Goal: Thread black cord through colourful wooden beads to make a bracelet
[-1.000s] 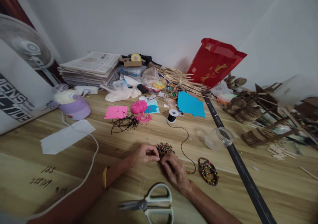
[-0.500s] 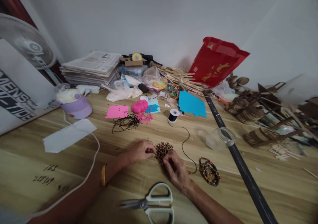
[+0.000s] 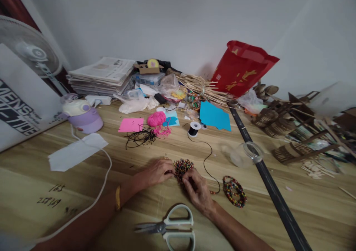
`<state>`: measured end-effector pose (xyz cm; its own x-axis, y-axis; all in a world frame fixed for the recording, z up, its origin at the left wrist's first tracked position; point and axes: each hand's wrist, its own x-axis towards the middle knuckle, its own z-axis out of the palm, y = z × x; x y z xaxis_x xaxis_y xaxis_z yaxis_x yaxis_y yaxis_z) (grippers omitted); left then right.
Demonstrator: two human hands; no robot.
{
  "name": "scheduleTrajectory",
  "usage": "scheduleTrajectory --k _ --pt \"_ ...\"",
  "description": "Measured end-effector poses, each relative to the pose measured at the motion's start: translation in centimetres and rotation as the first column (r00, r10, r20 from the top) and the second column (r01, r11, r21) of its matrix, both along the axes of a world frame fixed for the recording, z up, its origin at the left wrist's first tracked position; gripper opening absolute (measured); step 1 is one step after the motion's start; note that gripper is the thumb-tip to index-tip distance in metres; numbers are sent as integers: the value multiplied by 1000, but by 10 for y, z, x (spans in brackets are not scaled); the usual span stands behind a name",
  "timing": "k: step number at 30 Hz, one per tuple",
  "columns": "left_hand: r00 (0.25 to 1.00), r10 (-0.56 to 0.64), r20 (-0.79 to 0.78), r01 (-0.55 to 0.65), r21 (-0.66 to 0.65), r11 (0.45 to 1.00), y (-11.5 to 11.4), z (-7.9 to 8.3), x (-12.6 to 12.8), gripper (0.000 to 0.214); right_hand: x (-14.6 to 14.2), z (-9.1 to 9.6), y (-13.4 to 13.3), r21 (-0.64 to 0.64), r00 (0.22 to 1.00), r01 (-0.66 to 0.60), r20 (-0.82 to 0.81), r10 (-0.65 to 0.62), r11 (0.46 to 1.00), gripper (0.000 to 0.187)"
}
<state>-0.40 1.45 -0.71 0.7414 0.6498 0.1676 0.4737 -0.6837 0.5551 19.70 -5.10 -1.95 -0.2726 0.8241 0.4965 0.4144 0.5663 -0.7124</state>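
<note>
A pile of small multicoloured beads (image 3: 183,165) lies on the wooden table between my hands. My left hand (image 3: 162,170) is at the pile's left edge, its thumb and fingers drawn together; anything between the tips is too small to make out. On the right, my right hand (image 3: 198,191) pinches thumb against fingers low beside the beads. Black cord (image 3: 207,158) curves from a white-ended spool (image 3: 194,129) and passes behind this hand, with a few beads strung near it; the pinched tip itself is hidden. A coiled string of beads (image 3: 235,192) rests farther right.
Scissors (image 3: 164,227) with pale handles lie in front. A dark strip (image 3: 271,186) crosses the table at right, by a clear jar (image 3: 246,154). Pink yarn (image 3: 156,119), black cord scraps (image 3: 141,136) and blue paper (image 3: 215,116) lie behind. A white cable (image 3: 107,176) runs along the left.
My left hand has shifted slightly at the pile's left edge, its fingers tilting down more over the beads. The right hand has hardly moved.
</note>
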Motion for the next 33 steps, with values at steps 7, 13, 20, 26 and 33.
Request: scheduleTrajectory --k 7,13,20,26,33 --pt "991 95 90 -80 -165 983 0 0 3 8 0 1 0 -2 1000 5 -5 -5 1000 14" --pt "893 307 329 -34 -630 776 1 -6 6 12 -1 2 -1 -3 1000 15 0 -15 1000 15" --pt "863 308 401 101 -734 672 0 -2 9 25 0 1 0 -1 1000 6 -1 -6 1000 15" --pt "867 303 395 107 -741 663 -2 -1 10 29 0 1 0 -1 1000 -9 9 9 1000 15" --pt "863 317 394 102 -751 652 -4 0 11 26 -1 0 0 11 1000 -16 10 16 1000 16"
